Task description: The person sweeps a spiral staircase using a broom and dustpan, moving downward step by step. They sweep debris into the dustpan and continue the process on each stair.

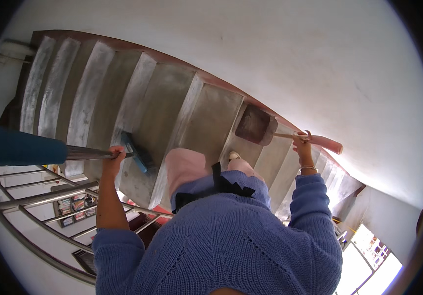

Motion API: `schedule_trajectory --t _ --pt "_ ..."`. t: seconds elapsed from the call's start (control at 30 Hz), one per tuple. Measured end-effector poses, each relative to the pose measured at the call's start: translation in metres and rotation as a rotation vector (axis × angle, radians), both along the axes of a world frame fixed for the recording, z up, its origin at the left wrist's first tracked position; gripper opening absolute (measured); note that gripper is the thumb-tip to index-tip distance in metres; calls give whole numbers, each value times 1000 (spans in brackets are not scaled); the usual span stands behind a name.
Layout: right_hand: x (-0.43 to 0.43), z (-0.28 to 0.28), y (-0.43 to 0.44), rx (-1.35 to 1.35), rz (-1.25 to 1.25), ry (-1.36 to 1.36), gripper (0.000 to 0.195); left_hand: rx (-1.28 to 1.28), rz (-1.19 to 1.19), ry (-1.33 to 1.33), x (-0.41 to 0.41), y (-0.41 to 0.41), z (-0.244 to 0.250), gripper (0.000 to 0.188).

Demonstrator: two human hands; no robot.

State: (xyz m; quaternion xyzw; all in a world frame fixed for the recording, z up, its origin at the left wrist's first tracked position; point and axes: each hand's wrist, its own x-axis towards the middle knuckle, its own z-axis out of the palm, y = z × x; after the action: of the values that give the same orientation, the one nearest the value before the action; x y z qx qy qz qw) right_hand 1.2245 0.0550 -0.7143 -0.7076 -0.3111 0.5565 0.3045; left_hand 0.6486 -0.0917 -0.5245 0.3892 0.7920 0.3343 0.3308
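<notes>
My left hand [115, 158] is closed around the metal handle of a broom, whose thick blue grip end reaches the left edge of the view. The blue broom head [136, 153] is low on a concrete stair step, just beyond that hand. In my right hand [303, 145] is the stick handle of a dustpan, with a pinkish grip end sticking out past the fingers. The dark reddish-brown dustpan pan [256, 125] hangs over or rests on a step beside the wall; which of these cannot be told.
Concrete stairs [167, 99] run across the view, bordered by a white wall [270, 48] with a reddish-brown base strip. A stainless steel railing [49, 197] lies at the lower left, with shelves [73, 210] beyond it. A bright opening [366, 258] shows at the lower right.
</notes>
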Motion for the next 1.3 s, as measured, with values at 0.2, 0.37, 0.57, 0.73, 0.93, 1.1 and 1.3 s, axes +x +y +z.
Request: schedule_trajectory --t 0.2,0.37,0.57,0.73,0.93,1.1,1.3 --pt "2 -1 2 28 -119 49 47 -25 -2 99 6 3 -12 19" --pt "1 14 5 -49 -172 26 53 -14 -72 73 -16 -3 -37 19" --pt "10 39 17 26 -185 -52 49 -74 -161 182 1 12 -30 19" --pt "23 16 30 -39 -152 -114 41 -66 -153 120 9 11 -27 19" --pt "-1 30 22 184 -160 -141 30 -21 -150 45 2 -3 -32 19" --pt "-11 19 28 178 -122 -111 31 -95 -144 82 6 -1 -22 19" --pt "-28 22 26 82 -117 -14 32 -118 -178 88 4 9 -27 17"
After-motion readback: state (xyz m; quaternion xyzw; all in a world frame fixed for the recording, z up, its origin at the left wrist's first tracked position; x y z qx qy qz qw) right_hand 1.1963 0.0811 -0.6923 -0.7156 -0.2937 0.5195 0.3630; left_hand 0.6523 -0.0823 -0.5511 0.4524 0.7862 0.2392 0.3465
